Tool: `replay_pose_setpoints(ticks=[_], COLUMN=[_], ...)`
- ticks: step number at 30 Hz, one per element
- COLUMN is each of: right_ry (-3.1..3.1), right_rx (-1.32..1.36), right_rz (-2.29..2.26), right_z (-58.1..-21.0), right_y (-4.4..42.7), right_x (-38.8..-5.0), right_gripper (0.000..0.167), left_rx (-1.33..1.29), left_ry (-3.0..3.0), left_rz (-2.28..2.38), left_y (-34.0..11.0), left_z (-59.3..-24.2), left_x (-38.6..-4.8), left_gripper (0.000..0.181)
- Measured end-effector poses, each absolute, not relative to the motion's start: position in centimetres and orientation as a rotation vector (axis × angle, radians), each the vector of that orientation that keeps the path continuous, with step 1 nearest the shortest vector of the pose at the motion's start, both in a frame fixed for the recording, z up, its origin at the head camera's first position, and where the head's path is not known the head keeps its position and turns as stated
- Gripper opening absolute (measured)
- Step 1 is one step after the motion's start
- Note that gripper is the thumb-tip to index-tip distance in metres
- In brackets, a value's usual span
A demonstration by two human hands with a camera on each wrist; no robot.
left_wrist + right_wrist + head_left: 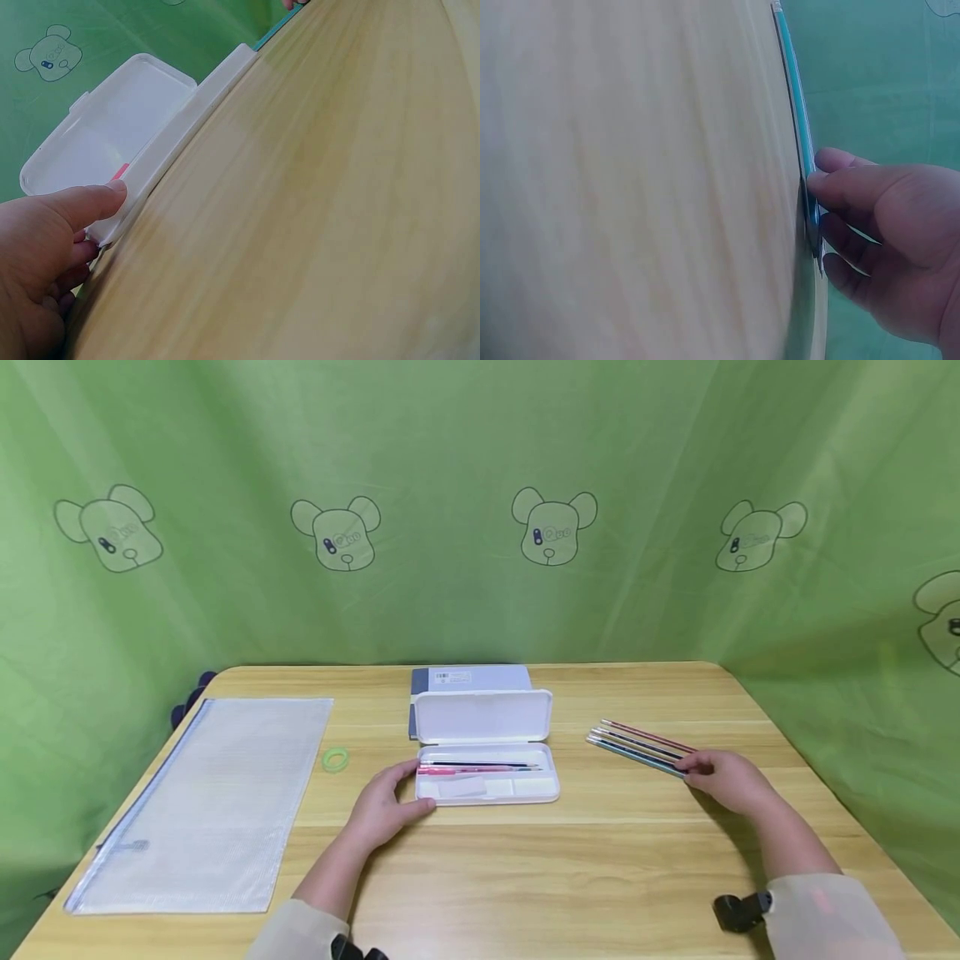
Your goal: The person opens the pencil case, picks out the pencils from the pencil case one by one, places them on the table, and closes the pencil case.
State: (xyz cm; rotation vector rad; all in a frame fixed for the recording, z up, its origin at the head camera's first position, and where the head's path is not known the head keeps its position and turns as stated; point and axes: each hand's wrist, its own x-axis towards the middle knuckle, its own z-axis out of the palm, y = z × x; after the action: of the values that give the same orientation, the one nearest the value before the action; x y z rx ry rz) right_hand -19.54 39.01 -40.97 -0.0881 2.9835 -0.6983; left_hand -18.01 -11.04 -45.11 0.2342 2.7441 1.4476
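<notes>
A white pencil case lies with its lid raised. Inside are a few pencils, one with a pink end, and a pale flat block. My left hand grips the case's left end, thumb at the front corner, other fingers farther back. On the right, several pencils, red, dark and teal, lie slightly fanned on the table. My right hand pinches their near ends. In the right wrist view, the thumb touches a teal pencil; the fingers partly hide behind it.
A translucent zip pouch lies flat on the left of the wooden table. Between pouch and case is a light green ring. Behind the lid lies a blue-grey box or book. A green curtain hangs around the table.
</notes>
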Motion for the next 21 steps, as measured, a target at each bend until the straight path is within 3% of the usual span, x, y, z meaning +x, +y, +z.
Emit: replay_pose_setpoints(ticks=[21], right_ry=[2.970], right_rx=[-0.240], right_rz=[-0.908], right_z=[-40.0], right_y=[32.6], right_x=[-20.2], right_gripper=[0.027], left_rx=[0.208], left_ry=[2.736], left_rz=[1.453], left_y=[-11.0], left_z=[-45.0], left_x=[-18.0], left_gripper=[0.070])
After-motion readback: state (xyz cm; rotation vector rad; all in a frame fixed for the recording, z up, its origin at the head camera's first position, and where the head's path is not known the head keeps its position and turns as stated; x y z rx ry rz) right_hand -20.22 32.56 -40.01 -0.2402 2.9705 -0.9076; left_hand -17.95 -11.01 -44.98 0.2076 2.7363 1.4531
